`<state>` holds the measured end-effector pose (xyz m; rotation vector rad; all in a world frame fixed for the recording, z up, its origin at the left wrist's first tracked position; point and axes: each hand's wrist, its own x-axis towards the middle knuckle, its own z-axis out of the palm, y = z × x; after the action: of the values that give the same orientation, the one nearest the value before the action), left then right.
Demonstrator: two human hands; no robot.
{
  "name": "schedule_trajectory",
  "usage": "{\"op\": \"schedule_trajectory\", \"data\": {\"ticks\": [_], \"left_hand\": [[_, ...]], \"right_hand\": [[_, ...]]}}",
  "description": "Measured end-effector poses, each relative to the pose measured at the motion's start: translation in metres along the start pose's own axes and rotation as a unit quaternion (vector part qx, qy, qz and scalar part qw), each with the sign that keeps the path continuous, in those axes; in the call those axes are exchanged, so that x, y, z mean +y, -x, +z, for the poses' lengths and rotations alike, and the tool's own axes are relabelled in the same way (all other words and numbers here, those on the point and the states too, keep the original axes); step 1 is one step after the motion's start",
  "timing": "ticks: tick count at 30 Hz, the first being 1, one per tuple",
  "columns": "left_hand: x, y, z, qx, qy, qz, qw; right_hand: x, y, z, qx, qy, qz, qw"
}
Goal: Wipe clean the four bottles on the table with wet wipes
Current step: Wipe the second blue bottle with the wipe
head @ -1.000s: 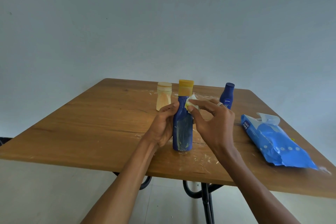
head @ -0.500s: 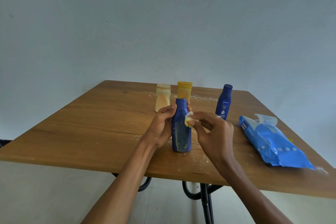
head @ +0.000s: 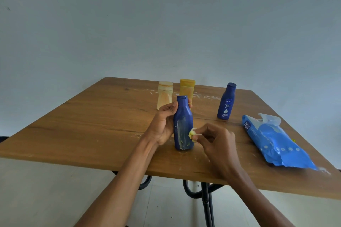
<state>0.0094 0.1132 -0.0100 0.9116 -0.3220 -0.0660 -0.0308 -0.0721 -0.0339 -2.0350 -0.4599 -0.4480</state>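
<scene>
Two bare hands work on a dark blue bottle (head: 183, 125) standing upright near the front edge of a wooden desk (head: 92, 121).

The left hand (head: 163, 125) has a curled grip round the bottle's upper body. The right hand (head: 215, 139) pinches a small wadded wipe (head: 191, 132) against the bottle's lower right side. Behind stand a pale bottle (head: 164, 95), a yellow bottle (head: 187, 88) and, to the right, a second blue bottle (head: 226, 101). A blue wipes pack (head: 276, 143) lies at far right.
</scene>
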Motion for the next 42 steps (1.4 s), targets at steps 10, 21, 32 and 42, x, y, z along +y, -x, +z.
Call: {"op": "schedule_trajectory", "data": {"ticks": [10, 21, 32, 42], "left_hand": [[0.0, -0.001, 0.002, 0.05, 0.03, 0.002, 0.998], [-0.002, -0.004, 0.0, 0.078, 0.014, 0.007, 0.997], [-0.001, -0.003, 0.002, 0.075, 0.005, 0.005, 0.997], [0.0, 0.003, 0.001, 0.019, -0.03, 0.005, 0.999]], "right_hand": [[0.007, 0.008, 0.0, -0.08, 0.1, 0.018, 0.992], [-0.001, 0.019, 0.014, -0.056, 0.124, -0.091, 0.987], [-0.016, 0.024, 0.031, -0.031, 0.112, -0.14, 0.983], [-0.042, -0.022, 0.023, 0.084, 0.098, -0.189, 0.974]]}}
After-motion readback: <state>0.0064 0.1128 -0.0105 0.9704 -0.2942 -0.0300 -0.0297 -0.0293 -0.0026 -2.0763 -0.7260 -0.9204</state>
